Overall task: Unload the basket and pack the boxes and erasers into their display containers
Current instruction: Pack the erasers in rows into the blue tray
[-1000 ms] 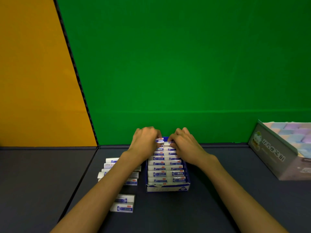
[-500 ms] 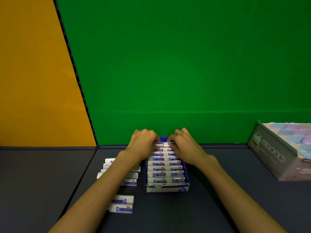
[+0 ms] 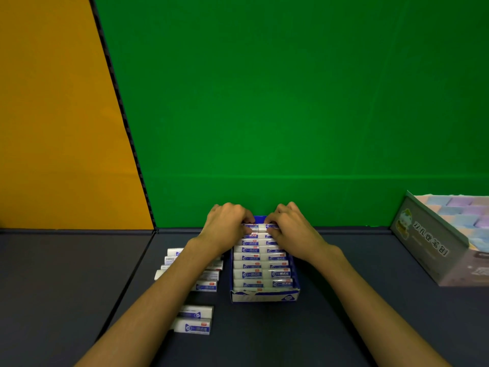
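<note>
Barely any change vs 1 s ago: both hands have dropped slightly, pressing the far-row erasers down into the tray; loose stock and side box haven't moved.

Left hand point(image 3: 226, 225) and right hand point(image 3: 292, 225) sit at the 12 o'clock end of the blue display tray point(image 3: 264, 296), fingers curled over the far-row erasers point(image 3: 258, 227), thumbs on the near face. Grip state: both clenched on those erasers, seating them, not lifting.

Tray holds two columns of sleeved erasers, nearly full. Loose erasers point(image 3: 205, 286) stacked at 9 o'clock of the tray, partly under the left forearm; two more erasers point(image 3: 194, 320) at 7 o'clock. Basket not in view.

Handling, my read: light, small, stiff-ish rubber blocks. The glossy film wrap looks slippery, so pinch on the long sides, not the ends. Not fragile. Rows look tight, so a cocked eraser probably jams; press it flat from the top. Tray is thin card, front lip already creased; hold its wall if pushing hard.

Surface: dark matte table point(image 3: 344, 327), seam running down the left at 8 o'clock. Pastel display box point(image 3: 434, 247) at 3 o'clock, tilted, filled with pale blocks. Green wall point(image 3: 291, 102) behind, orange panel point(image 3: 53, 115) at 10 o'clock.
</note>
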A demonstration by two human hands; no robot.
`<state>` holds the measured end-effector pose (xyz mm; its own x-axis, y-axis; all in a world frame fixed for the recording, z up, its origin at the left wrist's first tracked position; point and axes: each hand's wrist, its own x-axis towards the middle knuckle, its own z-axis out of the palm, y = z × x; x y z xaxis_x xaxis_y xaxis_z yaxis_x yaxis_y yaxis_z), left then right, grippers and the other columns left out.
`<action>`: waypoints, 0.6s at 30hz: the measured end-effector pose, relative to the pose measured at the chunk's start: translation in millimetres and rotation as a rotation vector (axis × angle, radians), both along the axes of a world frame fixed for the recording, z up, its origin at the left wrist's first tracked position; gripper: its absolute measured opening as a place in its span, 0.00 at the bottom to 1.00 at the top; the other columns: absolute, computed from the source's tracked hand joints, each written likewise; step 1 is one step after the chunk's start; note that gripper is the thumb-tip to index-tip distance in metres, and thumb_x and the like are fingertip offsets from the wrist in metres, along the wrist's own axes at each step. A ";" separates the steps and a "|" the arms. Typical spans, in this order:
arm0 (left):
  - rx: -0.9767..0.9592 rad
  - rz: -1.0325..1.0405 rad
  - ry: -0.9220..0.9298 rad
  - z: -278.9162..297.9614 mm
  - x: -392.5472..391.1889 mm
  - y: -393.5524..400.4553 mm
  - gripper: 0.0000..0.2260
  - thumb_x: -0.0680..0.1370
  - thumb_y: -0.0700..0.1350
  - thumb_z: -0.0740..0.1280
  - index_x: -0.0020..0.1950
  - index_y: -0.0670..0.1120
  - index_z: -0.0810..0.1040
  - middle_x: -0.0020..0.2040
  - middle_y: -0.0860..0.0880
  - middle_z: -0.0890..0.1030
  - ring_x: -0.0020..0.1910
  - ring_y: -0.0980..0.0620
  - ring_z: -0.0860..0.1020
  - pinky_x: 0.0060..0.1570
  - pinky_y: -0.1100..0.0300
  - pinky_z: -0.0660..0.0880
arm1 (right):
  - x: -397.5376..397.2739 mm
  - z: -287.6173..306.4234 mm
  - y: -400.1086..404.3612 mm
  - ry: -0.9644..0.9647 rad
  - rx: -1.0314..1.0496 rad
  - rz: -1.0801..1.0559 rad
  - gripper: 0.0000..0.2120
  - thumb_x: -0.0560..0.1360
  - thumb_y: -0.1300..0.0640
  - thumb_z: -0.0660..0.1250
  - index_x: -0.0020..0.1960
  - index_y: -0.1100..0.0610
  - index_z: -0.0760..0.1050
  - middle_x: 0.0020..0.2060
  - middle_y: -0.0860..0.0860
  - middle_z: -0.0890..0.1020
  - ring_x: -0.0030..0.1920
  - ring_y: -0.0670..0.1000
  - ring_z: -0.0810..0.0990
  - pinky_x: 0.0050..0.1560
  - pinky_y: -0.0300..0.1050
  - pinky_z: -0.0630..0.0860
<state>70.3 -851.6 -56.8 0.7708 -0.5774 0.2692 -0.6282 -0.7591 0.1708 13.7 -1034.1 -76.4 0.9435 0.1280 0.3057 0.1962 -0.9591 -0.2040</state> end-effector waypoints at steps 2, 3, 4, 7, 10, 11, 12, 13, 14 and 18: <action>-0.025 -0.019 -0.014 2.7 -1.0 4.2 0.13 0.77 0.52 0.71 0.61 0.54 0.81 0.55 0.54 0.84 0.55 0.50 0.79 0.57 0.52 0.73 | -1.7 3.4 -0.1 0.007 0.001 -0.005 0.16 0.80 0.53 0.65 0.67 0.56 0.76 0.52 0.49 0.73 0.57 0.50 0.66 0.60 0.49 0.70; -0.039 -0.028 -0.027 4.8 -1.3 8.2 0.13 0.77 0.53 0.71 0.61 0.54 0.81 0.55 0.53 0.84 0.56 0.49 0.79 0.57 0.51 0.73 | -2.7 5.7 0.9 0.007 0.005 -0.009 0.17 0.80 0.53 0.65 0.67 0.55 0.75 0.54 0.50 0.74 0.58 0.50 0.67 0.60 0.50 0.70; -0.048 -0.037 -0.042 6.9 -0.9 13.7 0.13 0.77 0.54 0.70 0.61 0.54 0.81 0.56 0.53 0.83 0.56 0.49 0.79 0.57 0.51 0.74 | -3.7 8.0 2.5 0.001 0.007 -0.012 0.17 0.80 0.52 0.65 0.68 0.55 0.75 0.55 0.50 0.74 0.59 0.50 0.68 0.61 0.50 0.70; -0.043 -0.039 -0.077 13.5 -0.4 37.2 0.13 0.78 0.56 0.68 0.62 0.55 0.80 0.58 0.53 0.82 0.58 0.49 0.77 0.57 0.50 0.74 | -5.5 16.3 14.5 -0.039 0.005 0.006 0.17 0.80 0.50 0.64 0.67 0.52 0.75 0.57 0.48 0.76 0.60 0.50 0.70 0.61 0.49 0.70; -0.024 0.020 -0.083 14.2 -0.7 68.4 0.14 0.79 0.57 0.66 0.62 0.56 0.79 0.60 0.53 0.81 0.59 0.50 0.78 0.57 0.50 0.75 | -5.1 24.9 35.1 -0.049 0.011 0.065 0.15 0.80 0.50 0.64 0.66 0.51 0.75 0.57 0.47 0.77 0.59 0.49 0.71 0.61 0.50 0.69; -0.013 0.048 -0.074 12.6 -1.1 80.1 0.13 0.79 0.57 0.66 0.62 0.56 0.79 0.59 0.53 0.81 0.59 0.50 0.78 0.56 0.51 0.75 | -4.6 27.0 43.1 -0.047 0.012 0.087 0.15 0.80 0.50 0.64 0.66 0.51 0.75 0.57 0.47 0.77 0.59 0.48 0.71 0.61 0.50 0.69; -0.001 0.073 -0.058 10.4 -1.0 91.6 0.13 0.79 0.57 0.66 0.62 0.56 0.79 0.59 0.53 0.82 0.58 0.50 0.79 0.55 0.52 0.76 | -3.7 28.6 50.7 -0.046 0.014 0.108 0.15 0.80 0.49 0.64 0.66 0.51 0.76 0.58 0.47 0.77 0.59 0.48 0.71 0.61 0.50 0.70; 0.004 0.089 -0.038 7.8 -1.0 103.2 0.13 0.79 0.57 0.66 0.62 0.56 0.80 0.58 0.53 0.82 0.57 0.51 0.79 0.54 0.52 0.77 | -2.8 29.7 58.5 -0.045 0.015 0.127 0.15 0.80 0.49 0.64 0.65 0.51 0.76 0.58 0.47 0.78 0.59 0.49 0.71 0.61 0.51 0.70; 0.004 0.100 -0.013 4.8 -0.9 114.5 0.12 0.79 0.57 0.66 0.61 0.56 0.80 0.58 0.54 0.83 0.56 0.52 0.79 0.53 0.54 0.77 | -1.3 29.8 65.7 -0.040 0.013 0.145 0.15 0.80 0.49 0.64 0.65 0.51 0.76 0.58 0.47 0.78 0.59 0.49 0.72 0.61 0.51 0.70; 0.019 0.122 0.065 -6.3 -2.0 148.7 0.12 0.79 0.56 0.68 0.61 0.56 0.81 0.58 0.55 0.83 0.56 0.52 0.80 0.52 0.56 0.77 | 3.1 26.9 90.2 -0.001 -0.023 0.199 0.11 0.80 0.50 0.65 0.60 0.49 0.79 0.53 0.46 0.81 0.56 0.50 0.73 0.58 0.50 0.70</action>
